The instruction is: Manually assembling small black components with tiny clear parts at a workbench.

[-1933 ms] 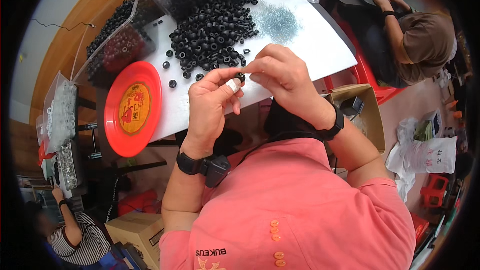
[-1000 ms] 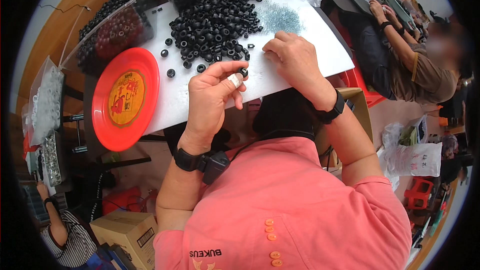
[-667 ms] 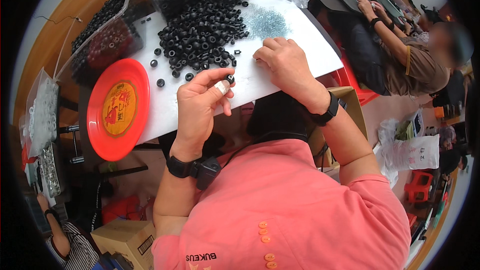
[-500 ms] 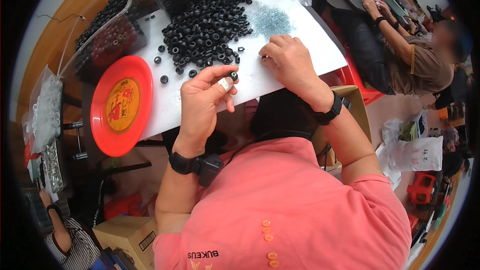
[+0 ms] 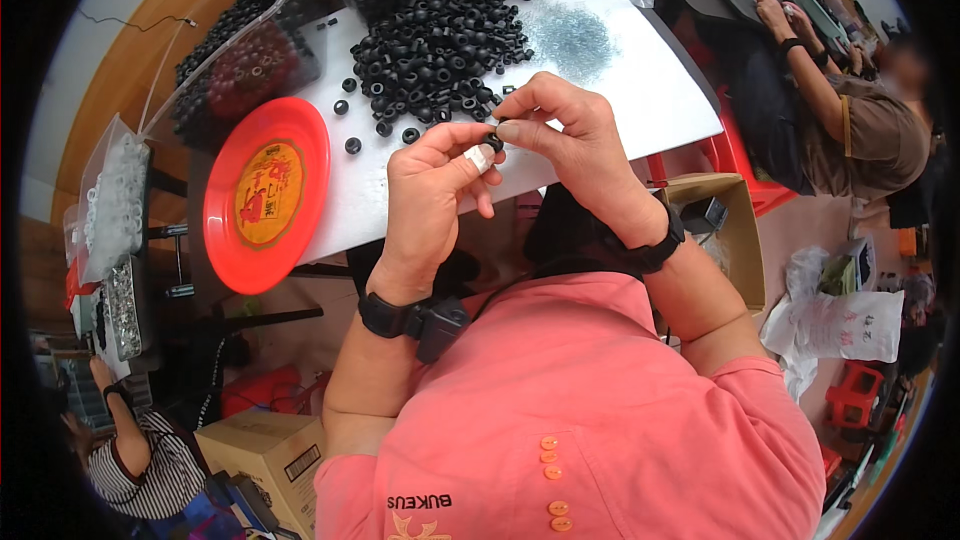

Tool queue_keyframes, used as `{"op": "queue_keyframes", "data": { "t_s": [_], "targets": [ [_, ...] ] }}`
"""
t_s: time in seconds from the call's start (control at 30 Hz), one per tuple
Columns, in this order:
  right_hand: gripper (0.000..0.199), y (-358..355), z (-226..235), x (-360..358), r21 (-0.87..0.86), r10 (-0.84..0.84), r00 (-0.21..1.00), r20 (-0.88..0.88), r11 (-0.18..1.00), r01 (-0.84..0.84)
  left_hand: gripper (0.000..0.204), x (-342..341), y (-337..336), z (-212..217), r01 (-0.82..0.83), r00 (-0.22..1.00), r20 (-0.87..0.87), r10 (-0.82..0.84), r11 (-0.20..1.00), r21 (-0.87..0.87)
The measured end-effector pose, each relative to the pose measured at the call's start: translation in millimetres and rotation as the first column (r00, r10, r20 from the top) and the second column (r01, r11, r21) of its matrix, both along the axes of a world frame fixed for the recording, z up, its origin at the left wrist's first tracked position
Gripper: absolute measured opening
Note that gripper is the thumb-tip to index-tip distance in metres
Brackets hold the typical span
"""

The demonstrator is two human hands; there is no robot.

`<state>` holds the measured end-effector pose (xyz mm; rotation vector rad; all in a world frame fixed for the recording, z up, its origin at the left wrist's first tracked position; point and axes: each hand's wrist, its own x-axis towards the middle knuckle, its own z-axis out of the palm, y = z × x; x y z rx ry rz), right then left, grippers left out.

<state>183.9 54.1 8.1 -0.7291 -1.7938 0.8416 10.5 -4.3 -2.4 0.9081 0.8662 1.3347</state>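
Observation:
My left hand, white tape round its thumb, pinches a small black ring-shaped part between thumb and fingers. Against it, my right hand brings its thumb and forefinger together at the part's upper side. Whatever lies in that right pinch is too small and covered to make out. Just beyond both hands, a heap of similar black parts spreads over the white board. To the right of the heap lies a scatter of tiny shiny clear or metallic pieces.
A red plate stands at the board's left edge. Behind it are clear bins of black parts. Further left is a tub of whitish rings. An open carton sits by my right elbow. Other people work at right and lower left.
My right hand has moved left from the board, near the shiny pieces, to meet my left hand at the black part. The whole view has shifted slightly.

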Motion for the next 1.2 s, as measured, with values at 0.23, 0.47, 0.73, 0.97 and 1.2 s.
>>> {"op": "queue_keyframes", "data": {
  "t_s": [0.23, 0.47, 0.73, 0.97, 1.2],
  "targets": [
    [0.011, -4, 2, -6, -0.005, -0.020, 1.000, -0.004, 1.000, 0.020, 0.023, 0, 0, 0, -0.014, 1.000, 0.002, 0.014, 1.000, -0.005],
    [0.009, -17, -9, -11, 0.023, -0.046, 0.998, -0.046, 0.999, 0.047, 0.018, 6, -3, 3, -0.063, 0.998, 0.020, 0.063, 0.997, -0.036],
    [0.009, -13, -3, -5, 0.009, 0.002, 1.000, 0.019, 1.000, -0.002, 0.018, 6, -3, 1, -0.074, 0.997, 0.019, 0.074, 0.997, -0.029],
    [0.012, -11, -4, -7, 0.385, -0.143, 0.981, 0.131, 0.919, 0.083, 0.016, 10, -4, -1, -0.105, 0.994, 0.017, 0.105, 0.994, -0.006],
    [0.011, -7, 4, -1, 0.458, -0.180, 0.938, 0.295, 0.888, 0.026, 0.016, 10, -4, 2, -0.111, 0.993, -0.035, 0.110, 0.994, -0.022]
  ]
}}
